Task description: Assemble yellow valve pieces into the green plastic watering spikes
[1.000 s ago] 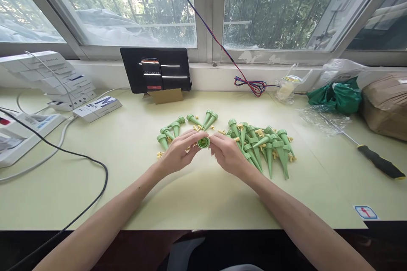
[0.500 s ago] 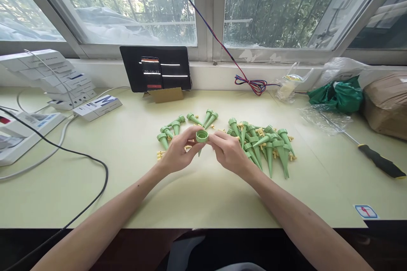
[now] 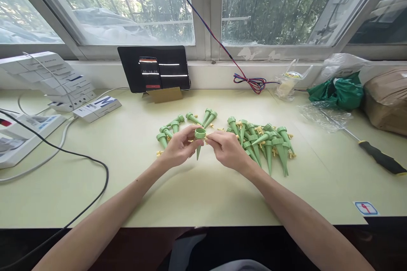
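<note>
Pale counter (image 3: 203,203) ran beneath windows (image 3: 133,12). Green spike (image 3: 200,134) hung point-down over it, mouth up, gripped near its collar by the left hand's (image 3: 178,148) closed fingers. Right hand's (image 3: 230,150) fingers pinched together beside it; could not tell whether they held anything. Step looked like close work on the collar's side; next move seemed to call for a steady spike and careful alignment. Piled spikes (image 3: 269,146) lay rightward.

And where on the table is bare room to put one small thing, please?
Bare table lies between the left forearm and right forearm, up to the near edge; between the black cable and the left hand; and between the heap of green spikes and the screwdriver handle. Crowded: that heap, the smaller spike group, and the far left, with stacked white boxes.
</note>
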The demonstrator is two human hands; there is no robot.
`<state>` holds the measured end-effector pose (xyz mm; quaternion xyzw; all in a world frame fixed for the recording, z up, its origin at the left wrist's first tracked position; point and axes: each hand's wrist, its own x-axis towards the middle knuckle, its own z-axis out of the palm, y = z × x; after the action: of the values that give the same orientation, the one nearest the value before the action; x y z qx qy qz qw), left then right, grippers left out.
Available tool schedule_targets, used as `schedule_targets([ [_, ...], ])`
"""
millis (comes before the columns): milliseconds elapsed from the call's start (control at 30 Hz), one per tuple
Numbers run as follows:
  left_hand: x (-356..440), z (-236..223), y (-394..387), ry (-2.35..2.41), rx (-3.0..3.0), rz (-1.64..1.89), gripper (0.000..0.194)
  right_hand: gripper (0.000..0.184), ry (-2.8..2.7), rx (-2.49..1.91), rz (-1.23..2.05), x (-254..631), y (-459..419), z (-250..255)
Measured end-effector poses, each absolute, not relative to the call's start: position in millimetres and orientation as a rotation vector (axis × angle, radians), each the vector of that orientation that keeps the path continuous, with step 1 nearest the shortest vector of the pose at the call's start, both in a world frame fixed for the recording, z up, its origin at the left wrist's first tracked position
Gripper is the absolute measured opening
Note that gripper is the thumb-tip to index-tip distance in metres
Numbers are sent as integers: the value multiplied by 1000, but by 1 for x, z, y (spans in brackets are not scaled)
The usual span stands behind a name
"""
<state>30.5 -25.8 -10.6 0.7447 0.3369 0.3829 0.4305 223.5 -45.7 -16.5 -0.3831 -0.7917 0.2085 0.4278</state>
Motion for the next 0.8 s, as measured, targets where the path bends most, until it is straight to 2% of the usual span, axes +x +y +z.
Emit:
schedule_targets([
  [100, 27, -4, -24, 812, 1681, 946, 34, 25, -2012, -928, 348, 225, -43, -21],
  [267, 19, 3, -17, 799, 1482, 1123, 33, 32, -1875, -1030, 421, 234, -40, -18],
  [467, 22, 3, -20, 506, 1239, 877, 35, 22, -1809, -915, 411, 225, -49, -14],
  [800, 17, 2, -25, 318, 1165, 718, 39, 14, -1726, -706, 130, 213, -65, -16],
])
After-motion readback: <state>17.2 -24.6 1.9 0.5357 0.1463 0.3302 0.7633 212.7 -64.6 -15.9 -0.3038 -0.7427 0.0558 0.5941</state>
